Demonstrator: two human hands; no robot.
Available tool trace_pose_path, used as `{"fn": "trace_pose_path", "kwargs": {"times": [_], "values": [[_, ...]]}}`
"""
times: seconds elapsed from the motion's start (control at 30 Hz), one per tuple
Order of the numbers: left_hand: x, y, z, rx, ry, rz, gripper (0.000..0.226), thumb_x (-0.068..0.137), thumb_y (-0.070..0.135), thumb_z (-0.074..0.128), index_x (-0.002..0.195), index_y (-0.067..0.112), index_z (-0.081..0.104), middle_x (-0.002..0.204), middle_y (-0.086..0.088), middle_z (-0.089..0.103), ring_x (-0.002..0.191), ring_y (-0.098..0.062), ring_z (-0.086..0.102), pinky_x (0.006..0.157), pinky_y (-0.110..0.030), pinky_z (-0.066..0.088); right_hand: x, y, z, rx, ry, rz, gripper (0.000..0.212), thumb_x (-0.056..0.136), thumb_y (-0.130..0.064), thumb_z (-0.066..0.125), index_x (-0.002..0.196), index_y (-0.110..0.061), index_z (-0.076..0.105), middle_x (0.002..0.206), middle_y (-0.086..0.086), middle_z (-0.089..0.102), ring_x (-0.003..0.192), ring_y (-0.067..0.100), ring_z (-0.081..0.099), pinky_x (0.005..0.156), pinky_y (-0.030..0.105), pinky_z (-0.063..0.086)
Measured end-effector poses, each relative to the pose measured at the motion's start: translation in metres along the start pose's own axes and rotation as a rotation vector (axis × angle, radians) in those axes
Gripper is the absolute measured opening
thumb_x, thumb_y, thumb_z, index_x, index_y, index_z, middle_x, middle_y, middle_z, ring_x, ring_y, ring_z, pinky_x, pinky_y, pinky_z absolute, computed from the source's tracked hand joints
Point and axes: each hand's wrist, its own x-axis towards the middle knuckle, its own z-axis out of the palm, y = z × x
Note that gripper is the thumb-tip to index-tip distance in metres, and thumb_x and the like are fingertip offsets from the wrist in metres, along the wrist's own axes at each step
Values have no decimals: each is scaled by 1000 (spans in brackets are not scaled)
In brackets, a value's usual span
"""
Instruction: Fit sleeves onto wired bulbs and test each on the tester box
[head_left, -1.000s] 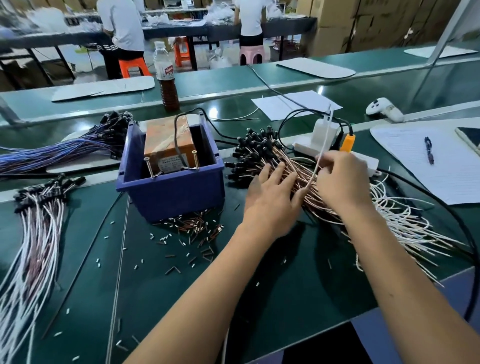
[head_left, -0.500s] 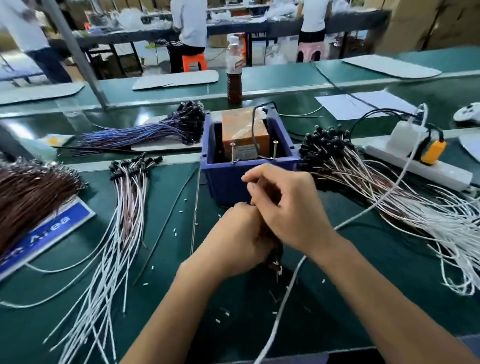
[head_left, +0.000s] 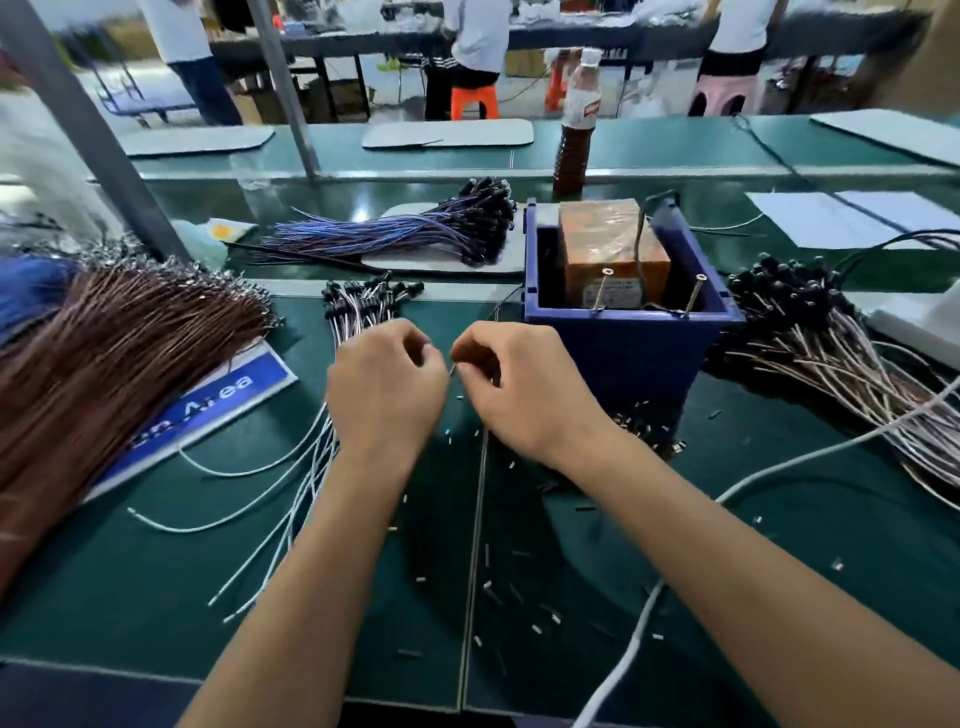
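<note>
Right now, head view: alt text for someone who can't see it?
Two bare hands, left hand and right hand, meet with curled fingers over a green bench, pinching something too small to make out. Behind the right hand sits a blue tester box; wired bulb bundles lie on both sides, and small loose sleeves are scattered near the forearms.

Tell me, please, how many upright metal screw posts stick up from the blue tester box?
2. One screw post stands at the front-left of the blue tester box; the other post stands at its front-right. Others may be hidden inside.
</note>
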Motion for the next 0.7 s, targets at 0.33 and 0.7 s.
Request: {"fn": "trace_pose_path", "kwargs": {"times": [0.33, 0.7], "values": [[63, -10, 32, 334, -195, -317, 41, 91, 13, 63, 130, 4, 60, 137, -21, 58, 127, -39, 56, 99, -45, 51, 0, -15, 21, -122, -246, 43, 11, 89, -16, 58, 91, -14, 69, 91, 5, 73, 87, 32, 64, 77, 42, 56], [72, 28, 19, -767, -25, -425, 12, 109, 11, 35, 100, 16, 42, 95, -18, 72, 74, -31, 69, 67, -35, 54, 5, -17, 24, 115, -80, 207, 36, 98, -23, 65, 133, -14, 58, 128, 5, 67, 120, 24, 60, 102, 41, 50]]}}
